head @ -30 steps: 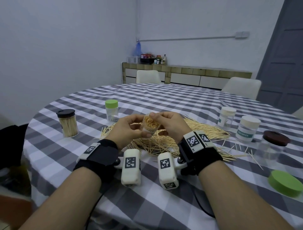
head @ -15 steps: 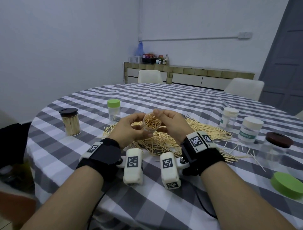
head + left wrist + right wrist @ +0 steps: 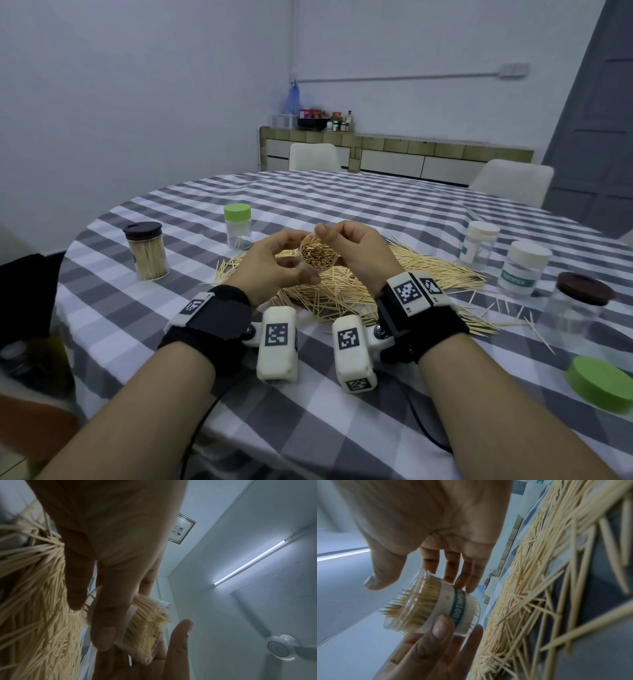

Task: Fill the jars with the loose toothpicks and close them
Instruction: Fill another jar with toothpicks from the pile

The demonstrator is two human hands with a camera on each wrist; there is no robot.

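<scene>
Head view | your left hand (image 3: pixel 270 263) grips the open toothpick jar (image 3: pixel 318 255) above the toothpick pile (image 3: pixel 346 291) | your right hand (image 3: pixel 359 250) pinches its rim | mouth tilted toward you, packed full

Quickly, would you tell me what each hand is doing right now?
Left hand: grips the open jar of toothpicks.
Right hand: fingers touch the jar's side; a grip cannot be told.

Clear glossy plastic jar (image 3: pixel 436 605) is showing a matt paper label; pale wooden toothpicks (image 3: pixel 359 291) are lying dull on the table's (image 3: pixel 342 212) checked cloth.
</scene>
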